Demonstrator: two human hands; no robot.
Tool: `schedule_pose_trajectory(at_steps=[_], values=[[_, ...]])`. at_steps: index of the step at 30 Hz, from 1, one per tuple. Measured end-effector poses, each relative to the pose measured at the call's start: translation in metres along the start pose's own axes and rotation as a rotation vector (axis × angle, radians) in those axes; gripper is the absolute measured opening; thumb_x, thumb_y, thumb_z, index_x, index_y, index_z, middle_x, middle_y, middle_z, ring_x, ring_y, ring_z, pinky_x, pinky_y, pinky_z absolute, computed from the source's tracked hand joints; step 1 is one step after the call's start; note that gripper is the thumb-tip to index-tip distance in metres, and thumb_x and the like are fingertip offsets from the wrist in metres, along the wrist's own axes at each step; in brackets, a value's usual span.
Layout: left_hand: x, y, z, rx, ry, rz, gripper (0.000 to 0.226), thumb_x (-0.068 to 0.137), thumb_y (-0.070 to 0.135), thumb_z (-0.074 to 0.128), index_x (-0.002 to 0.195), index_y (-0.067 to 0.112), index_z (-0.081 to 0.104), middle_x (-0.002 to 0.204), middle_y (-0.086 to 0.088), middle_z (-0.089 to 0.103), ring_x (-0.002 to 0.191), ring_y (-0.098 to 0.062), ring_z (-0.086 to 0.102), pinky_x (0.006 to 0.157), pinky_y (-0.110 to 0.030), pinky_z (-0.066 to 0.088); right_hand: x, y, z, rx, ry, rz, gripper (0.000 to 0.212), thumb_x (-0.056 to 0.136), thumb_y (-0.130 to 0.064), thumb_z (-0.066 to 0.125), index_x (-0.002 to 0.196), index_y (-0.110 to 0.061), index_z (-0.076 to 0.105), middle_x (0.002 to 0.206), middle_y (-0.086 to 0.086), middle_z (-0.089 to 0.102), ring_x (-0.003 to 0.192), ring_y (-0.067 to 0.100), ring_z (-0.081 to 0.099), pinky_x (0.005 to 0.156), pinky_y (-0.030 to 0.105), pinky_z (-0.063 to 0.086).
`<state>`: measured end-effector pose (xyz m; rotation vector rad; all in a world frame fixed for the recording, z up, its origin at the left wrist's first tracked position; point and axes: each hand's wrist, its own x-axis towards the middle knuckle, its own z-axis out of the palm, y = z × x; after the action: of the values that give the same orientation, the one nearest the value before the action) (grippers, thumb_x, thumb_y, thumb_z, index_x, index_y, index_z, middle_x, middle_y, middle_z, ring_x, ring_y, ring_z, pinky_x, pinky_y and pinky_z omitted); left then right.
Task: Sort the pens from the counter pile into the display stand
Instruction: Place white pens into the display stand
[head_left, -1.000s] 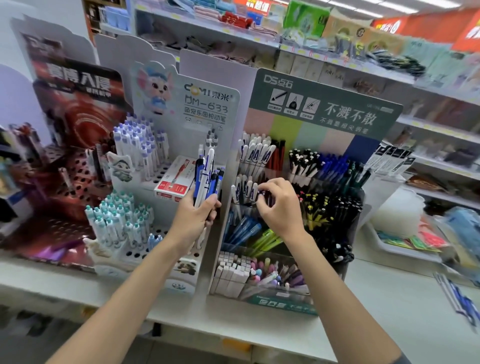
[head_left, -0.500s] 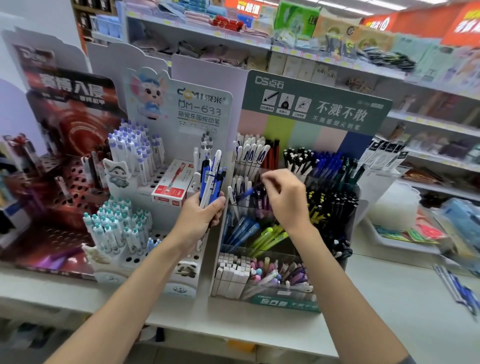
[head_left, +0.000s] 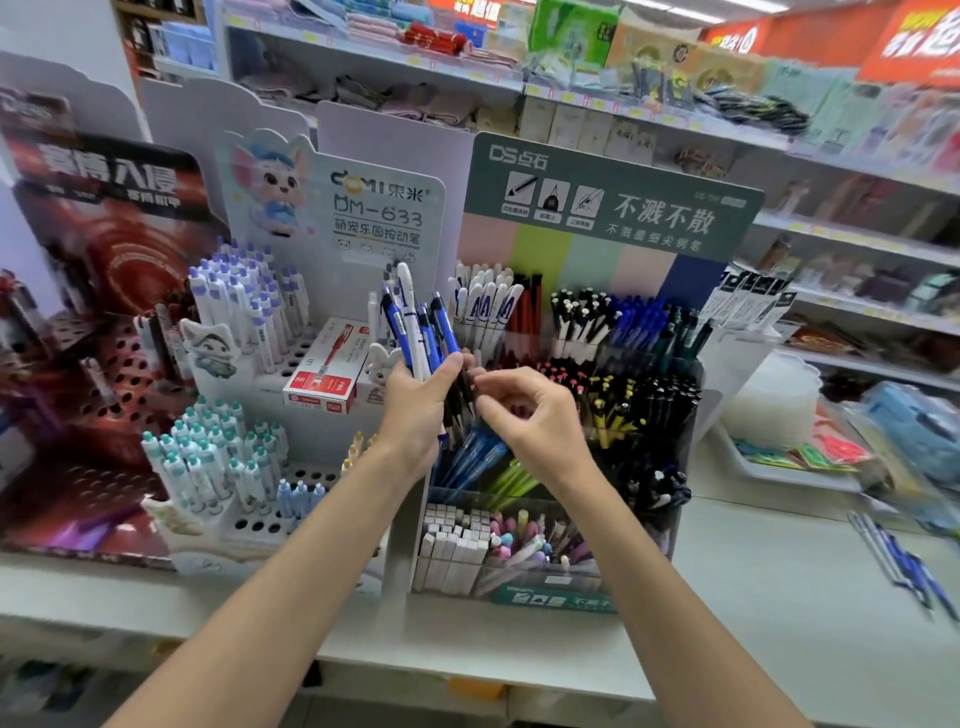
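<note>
My left hand (head_left: 415, 405) is shut on a bundle of pens (head_left: 415, 327), blue and white ones, standing upright in front of the displays. My right hand (head_left: 535, 415) is just right of the bundle's lower ends, with curled thumb and forefinger apart and nothing visibly between them. Behind both hands stands the green-headed display stand (head_left: 613, 202), its clear compartments full of white, red, black, blue and green pens. A few loose blue pens (head_left: 904, 566) lie on the counter at the far right.
A white DM-633 stand (head_left: 384, 213) with capped pens and a red box (head_left: 324, 379) is to the left, and a red-black display (head_left: 109, 223) beyond it. A tray (head_left: 795, 467) sits on the counter at the right. Shop shelves fill the background.
My right hand has come back from the stand's middle compartments to the bundle. My left hand has carried the bundle right, towards it.
</note>
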<state>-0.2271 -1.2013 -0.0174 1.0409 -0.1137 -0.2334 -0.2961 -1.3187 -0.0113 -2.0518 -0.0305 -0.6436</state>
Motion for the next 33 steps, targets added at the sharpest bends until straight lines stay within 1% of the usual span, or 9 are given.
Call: schedule_pose_trajectory(at_steps=[4,8,11,13,18,23,26,29,33], values=[[-0.005,0.009,-0.012,0.053,-0.225,-0.09,0.018,0.096,0.007,0.059,0.114,0.006,0.054,0.095,-0.013,0.07,0.073,-0.018,0.069,0.068,-0.033,0.059,0.024,-0.013,-0.018,0.058,0.128,0.059,0.016,0.088,-0.006,0.068,0.103,-0.011,0.07,0.095,0.003,0.069,0.084,0.009,0.063,0.076,0.021,0.052],[-0.01,0.012,-0.022,0.07,-0.406,-0.199,0.031,0.089,0.013,0.063,0.119,0.009,0.055,0.095,-0.012,0.069,0.068,-0.016,0.062,0.059,-0.027,0.054,0.041,-0.018,-0.015,0.058,-0.019,0.144,0.046,0.089,-0.025,0.072,0.132,-0.02,0.056,0.117,0.001,0.062,0.1,0.011,0.061,0.087,0.022,0.053],[-0.012,0.01,-0.025,0.116,-0.462,-0.204,0.03,0.093,0.014,0.06,0.12,0.005,0.054,0.096,-0.015,0.069,0.074,-0.02,0.065,0.066,-0.03,0.056,0.047,-0.013,-0.008,0.017,-0.086,0.133,0.041,0.087,-0.025,0.074,0.126,-0.023,0.06,0.121,-0.001,0.065,0.103,0.015,0.062,0.096,0.043,0.053],[-0.013,0.007,-0.027,0.151,-0.453,-0.188,0.02,0.097,0.012,0.055,0.117,0.005,0.056,0.093,-0.013,0.071,0.08,-0.023,0.069,0.074,-0.034,0.059,0.048,-0.008,-0.007,-0.006,-0.087,0.117,0.035,0.086,-0.023,0.075,0.119,-0.022,0.064,0.117,-0.003,0.066,0.097,0.014,0.061,0.094,0.046,0.053],[-0.01,-0.009,-0.021,0.198,-0.331,-0.158,0.012,0.1,0.012,0.053,0.111,0.009,0.057,0.104,-0.017,0.074,0.096,-0.029,0.073,0.079,-0.041,0.061,0.043,0.001,-0.033,-0.063,0.07,0.086,0.02,0.09,-0.018,0.07,0.111,-0.018,0.067,0.095,-0.01,0.063,0.087,0.008,0.06,0.081,0.028,0.051],[-0.013,-0.04,-0.008,0.324,-0.25,-0.083,0.011,0.1,0.018,0.054,0.109,0.011,0.054,0.08,-0.007,0.062,0.069,-0.015,0.065,0.061,-0.023,0.057,0.016,0.028,-0.1,-0.178,0.233,0.129,0.006,0.094,-0.013,0.064,0.1,-0.014,0.064,0.084,-0.005,0.059,0.068,0.004,0.057,0.059,0.023,0.053],[-0.016,-0.06,0.004,0.415,-0.257,-0.067,0.007,0.101,0.023,0.052,0.104,0.017,0.054,0.07,-0.001,0.05,0.058,-0.009,0.048,0.054,-0.02,0.046,-0.01,0.05,-0.122,-0.246,0.24,0.189,0.005,0.095,-0.013,0.062,0.099,-0.016,0.061,0.086,-0.002,0.059,0.069,0.007,0.058,0.061,0.025,0.054],[-0.02,-0.076,0.014,0.424,-0.266,-0.076,0.01,0.101,0.026,0.053,0.102,0.016,0.056,0.068,-0.001,0.047,0.058,-0.011,0.042,0.056,-0.024,0.039,-0.03,0.073,-0.117,-0.392,0.245,0.155,0.007,0.096,-0.014,0.06,0.099,-0.019,0.06,0.091,-0.011,0.059,0.074,0.004,0.052,0.07,0.017,0.042],[-0.028,-0.087,0.016,0.429,-0.26,-0.098,0.018,0.1,0.026,0.052,0.108,0.011,0.058,0.068,0.0,0.047,0.059,-0.01,0.043,0.057,-0.022,0.041,-0.046,0.097,-0.087,-0.454,0.228,0.092,0.015,0.095,-0.007,0.06,0.109,-0.005,0.063,0.102,0.002,0.062,0.091,0.008,0.055,0.084,0.009,0.039]])
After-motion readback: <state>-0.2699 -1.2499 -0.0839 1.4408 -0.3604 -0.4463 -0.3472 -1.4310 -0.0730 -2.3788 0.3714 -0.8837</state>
